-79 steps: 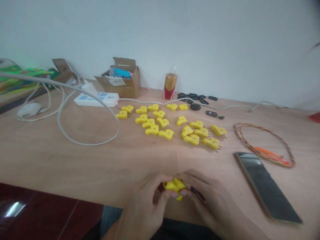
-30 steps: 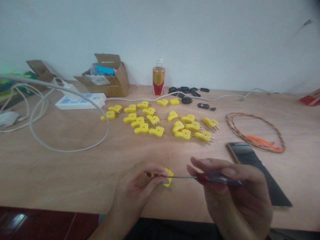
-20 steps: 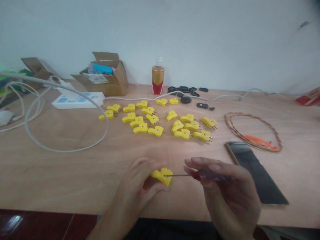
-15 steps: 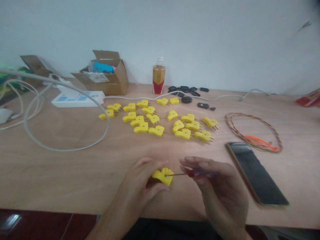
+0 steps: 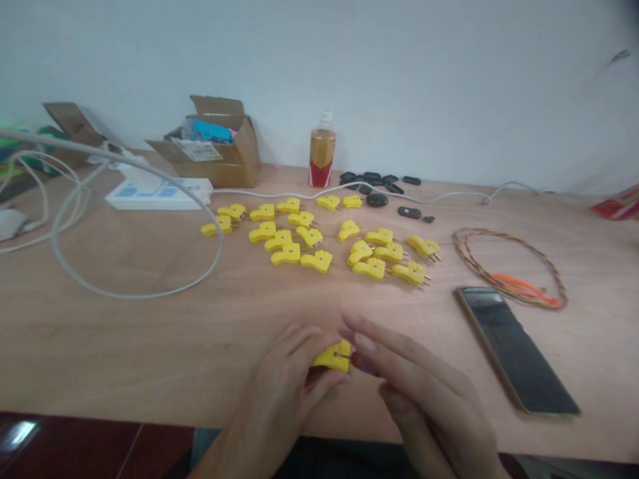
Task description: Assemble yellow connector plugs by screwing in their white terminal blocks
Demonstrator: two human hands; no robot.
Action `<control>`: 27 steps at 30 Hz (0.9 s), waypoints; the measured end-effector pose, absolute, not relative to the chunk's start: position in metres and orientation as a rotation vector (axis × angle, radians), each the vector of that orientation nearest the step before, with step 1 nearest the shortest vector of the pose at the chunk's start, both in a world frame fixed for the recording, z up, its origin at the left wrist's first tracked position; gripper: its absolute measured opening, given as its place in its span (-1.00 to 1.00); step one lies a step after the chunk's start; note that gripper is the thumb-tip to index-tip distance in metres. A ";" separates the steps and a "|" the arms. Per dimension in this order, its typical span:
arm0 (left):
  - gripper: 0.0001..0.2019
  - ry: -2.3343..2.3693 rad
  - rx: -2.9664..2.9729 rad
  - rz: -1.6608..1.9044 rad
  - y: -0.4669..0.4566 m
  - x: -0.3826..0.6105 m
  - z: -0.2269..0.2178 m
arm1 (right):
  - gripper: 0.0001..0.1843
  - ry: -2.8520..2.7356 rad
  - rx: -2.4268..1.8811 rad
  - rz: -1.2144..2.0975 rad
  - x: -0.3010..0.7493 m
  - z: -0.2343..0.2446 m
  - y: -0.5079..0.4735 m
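Near the front edge of the table, my left hand (image 5: 287, 379) grips a yellow foot-shaped electrical plug (image 5: 333, 357) between thumb and fingers. My right hand (image 5: 424, 392) is closed around the handle of a screwdriver (image 5: 366, 364). The red and purplish front of that handle shows, and the rest is hidden by my fingers. Its thin shaft reaches the screw hole on the plug's face. Beyond my hands, several more yellow plugs (image 5: 370, 268) with metal pins lie in two loose groups.
A phone (image 5: 519, 352) lies at right, beside a coil of twisted wire (image 5: 462, 249). Farther back stand a bottle (image 5: 322, 156), small black parts (image 5: 394, 189), a power strip (image 5: 164, 199) and an open carton (image 5: 239, 163). A white cable (image 5: 144, 295) loops at left.
My right hand has moved left and turned, and its fingers now cover more of the screwdriver. Its shaft looks steeper against the plug. The whole view has shifted slightly.
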State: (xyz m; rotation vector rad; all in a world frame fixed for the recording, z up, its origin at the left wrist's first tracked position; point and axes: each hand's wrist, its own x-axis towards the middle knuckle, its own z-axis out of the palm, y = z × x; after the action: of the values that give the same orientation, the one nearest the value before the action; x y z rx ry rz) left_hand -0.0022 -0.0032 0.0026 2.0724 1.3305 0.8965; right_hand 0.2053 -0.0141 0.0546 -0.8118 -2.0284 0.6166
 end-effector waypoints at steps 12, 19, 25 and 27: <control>-0.70 1.284 2.184 0.971 -0.005 0.000 0.006 | -0.48 -1.869 -0.825 0.493 0.193 0.061 -0.008; -0.63 1.285 2.187 0.972 -0.006 0.000 0.004 | -0.67 -1.611 -0.824 0.491 0.185 0.053 -0.009; -0.67 1.253 2.145 0.962 -0.003 0.000 0.003 | -0.62 -1.782 -0.898 0.521 0.192 0.052 -0.010; -0.67 1.238 2.133 0.959 -0.002 -0.001 0.003 | -0.62 -1.790 -0.859 0.605 0.192 0.052 -0.012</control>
State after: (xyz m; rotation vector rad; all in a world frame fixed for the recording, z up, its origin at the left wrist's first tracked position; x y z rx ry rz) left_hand -0.0006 -0.0025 0.0033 2.1329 1.2385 0.9587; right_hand 0.1924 -0.0119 0.0518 -0.8587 -1.7897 0.6053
